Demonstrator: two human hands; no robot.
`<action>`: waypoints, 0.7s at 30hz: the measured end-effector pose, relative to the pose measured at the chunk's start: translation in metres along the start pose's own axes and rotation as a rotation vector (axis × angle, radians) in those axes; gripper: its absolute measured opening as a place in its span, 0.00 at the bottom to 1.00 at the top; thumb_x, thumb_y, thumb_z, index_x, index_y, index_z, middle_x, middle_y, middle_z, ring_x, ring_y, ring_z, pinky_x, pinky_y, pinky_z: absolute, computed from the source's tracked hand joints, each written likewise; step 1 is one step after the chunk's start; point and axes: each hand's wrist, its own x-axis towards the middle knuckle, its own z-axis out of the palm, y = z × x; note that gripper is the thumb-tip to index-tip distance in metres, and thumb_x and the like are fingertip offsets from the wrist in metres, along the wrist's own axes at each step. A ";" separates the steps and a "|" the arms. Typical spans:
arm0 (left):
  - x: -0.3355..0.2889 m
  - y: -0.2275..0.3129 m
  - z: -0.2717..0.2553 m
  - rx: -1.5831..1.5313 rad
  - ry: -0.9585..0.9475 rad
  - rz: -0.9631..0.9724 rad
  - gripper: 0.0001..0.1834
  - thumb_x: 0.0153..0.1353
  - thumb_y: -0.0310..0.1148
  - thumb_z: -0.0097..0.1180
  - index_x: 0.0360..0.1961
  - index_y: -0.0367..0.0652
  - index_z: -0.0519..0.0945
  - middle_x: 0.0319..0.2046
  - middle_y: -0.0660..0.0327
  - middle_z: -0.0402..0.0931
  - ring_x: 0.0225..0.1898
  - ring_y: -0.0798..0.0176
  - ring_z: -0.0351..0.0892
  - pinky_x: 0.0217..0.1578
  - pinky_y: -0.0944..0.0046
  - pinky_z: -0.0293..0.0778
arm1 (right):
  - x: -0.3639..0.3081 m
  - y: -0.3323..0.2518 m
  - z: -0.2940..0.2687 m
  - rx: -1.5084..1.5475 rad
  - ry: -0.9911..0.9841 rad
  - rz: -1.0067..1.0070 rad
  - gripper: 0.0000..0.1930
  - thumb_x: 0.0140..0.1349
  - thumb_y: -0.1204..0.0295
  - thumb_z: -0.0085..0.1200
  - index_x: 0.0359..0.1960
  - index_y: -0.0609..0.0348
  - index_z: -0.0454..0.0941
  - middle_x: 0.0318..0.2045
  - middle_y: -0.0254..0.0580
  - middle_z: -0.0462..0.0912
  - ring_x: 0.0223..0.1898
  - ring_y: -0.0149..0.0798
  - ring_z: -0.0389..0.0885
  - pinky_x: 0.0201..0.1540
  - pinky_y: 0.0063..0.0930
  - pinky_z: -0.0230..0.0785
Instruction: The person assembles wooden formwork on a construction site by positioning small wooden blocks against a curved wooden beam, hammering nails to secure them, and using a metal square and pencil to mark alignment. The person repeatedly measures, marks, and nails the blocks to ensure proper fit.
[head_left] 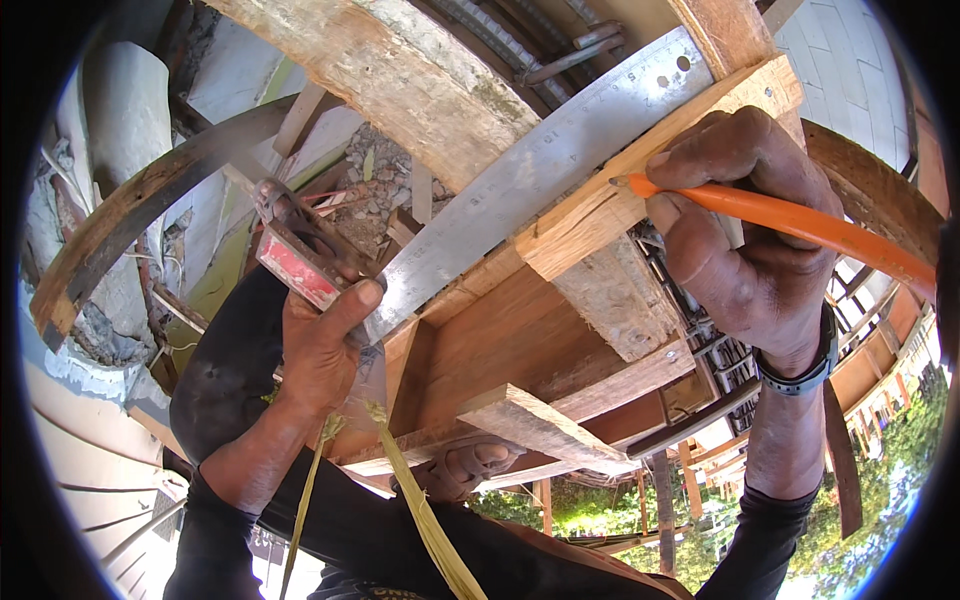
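A metal try square [540,165] lies slantwise across the timber, its blade reaching up to the far right. My left hand [322,345] grips it at the near end, with the thumb on the blade beside the red-faced stock [298,268]. An orange pencil [800,218] is pinched between the thumb and fingers of my right hand [750,235]. Its dark point touches or nearly touches a short pale wooden block [590,225], just below the blade's edge. A dark band circles my right wrist.
A thick rough beam [400,85] runs above the blade, with steel rebar [500,40] behind it. Below is a brown plywood panel [510,335] with a wood offcut [545,425]. Yellow straps [430,520] hang in front. Rubble [375,185] lies left, and a foot [460,468] is underneath.
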 end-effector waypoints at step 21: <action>0.001 -0.001 0.001 0.069 -0.002 0.030 0.17 0.61 0.27 0.67 0.46 0.43 0.72 0.37 0.63 0.77 0.38 0.66 0.84 0.39 0.62 0.84 | -0.002 0.001 0.007 -0.004 0.047 0.033 0.07 0.55 0.80 0.59 0.36 0.63 0.81 0.33 0.40 0.84 0.36 0.31 0.84 0.41 0.26 0.75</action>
